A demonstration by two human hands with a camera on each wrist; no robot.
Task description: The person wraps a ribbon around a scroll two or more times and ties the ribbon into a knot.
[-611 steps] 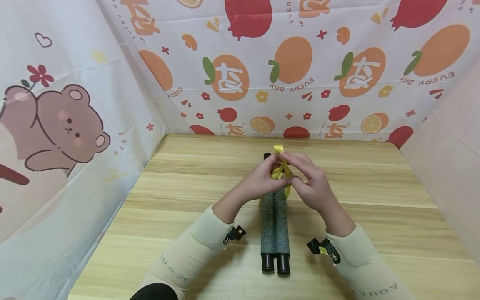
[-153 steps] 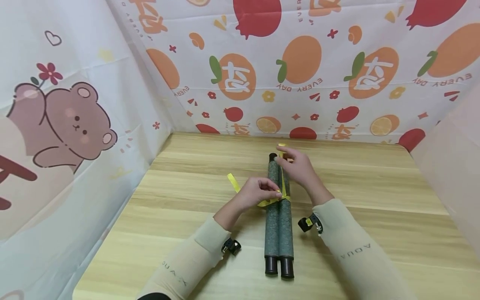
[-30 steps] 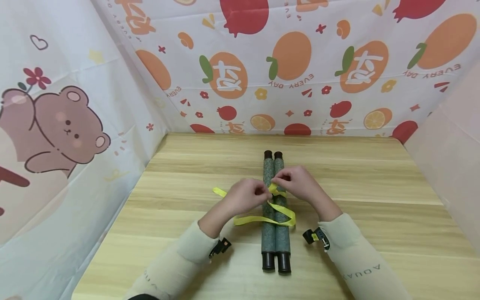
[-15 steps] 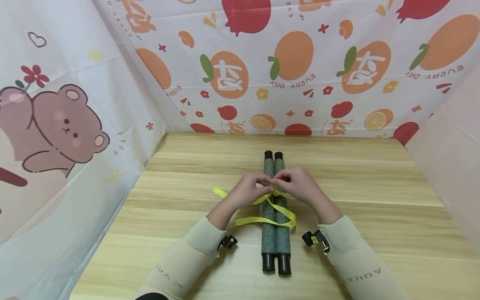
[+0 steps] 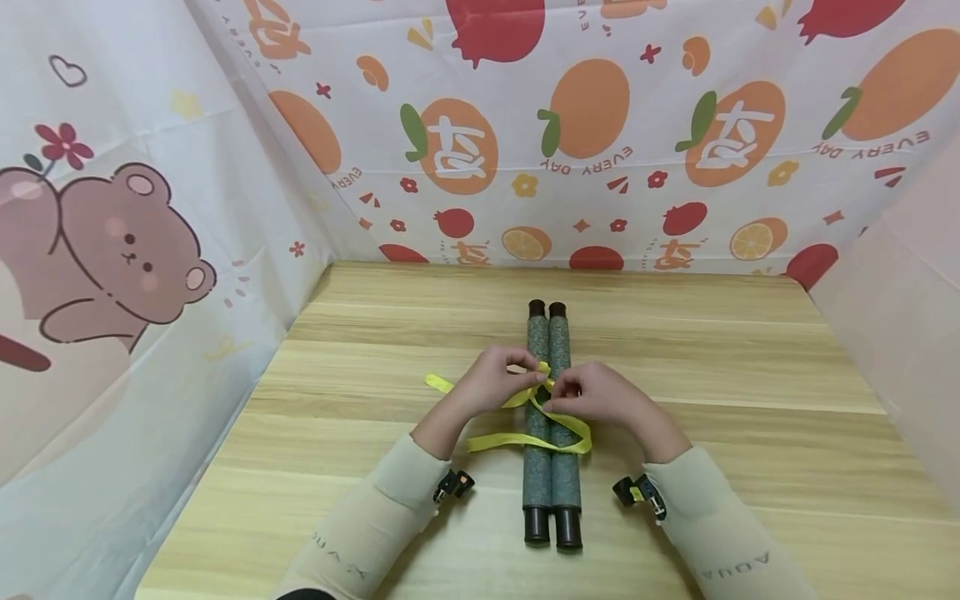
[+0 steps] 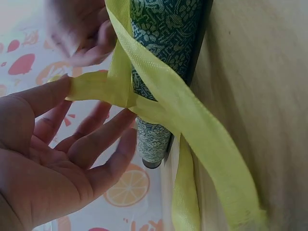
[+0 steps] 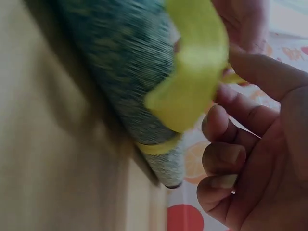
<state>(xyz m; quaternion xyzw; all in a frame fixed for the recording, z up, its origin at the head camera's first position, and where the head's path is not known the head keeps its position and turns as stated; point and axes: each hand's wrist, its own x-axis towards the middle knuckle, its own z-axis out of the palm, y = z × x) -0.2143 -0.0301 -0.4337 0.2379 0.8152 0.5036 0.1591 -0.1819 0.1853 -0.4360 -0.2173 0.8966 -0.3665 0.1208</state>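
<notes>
A scroll rolled in from both ends [image 5: 537, 479] lies lengthwise before me, two green patterned rolls side by side with dark knobs. Yellow ribbon [image 5: 495, 440] wraps round its middle; one tail loops over the near half, another lies off to the left. My left hand [image 5: 491, 383] pinches a short piece of ribbon between thumb and fingertip, the other fingers bent loosely beside the roll in the left wrist view. On the right side, my right hand [image 5: 600, 396] pinches another part of the ribbon [image 7: 199, 62] between thumb and index finger, its remaining fingers curled.
The scroll rests on a wood-grain table [image 5: 360, 333]. Behind it hangs a fruit-print cloth [image 5: 525, 125], and a bear-print cloth [image 5: 255, 200] hangs at the left. Small cameras [image 5: 453, 485] are strapped to both wrists.
Over the last second my right hand has moved nearer and slightly right, drawing ribbon with it. My left hand has shifted its pinch at the crossing. Earlier, both hands worked ribbon farther up the scroll.
</notes>
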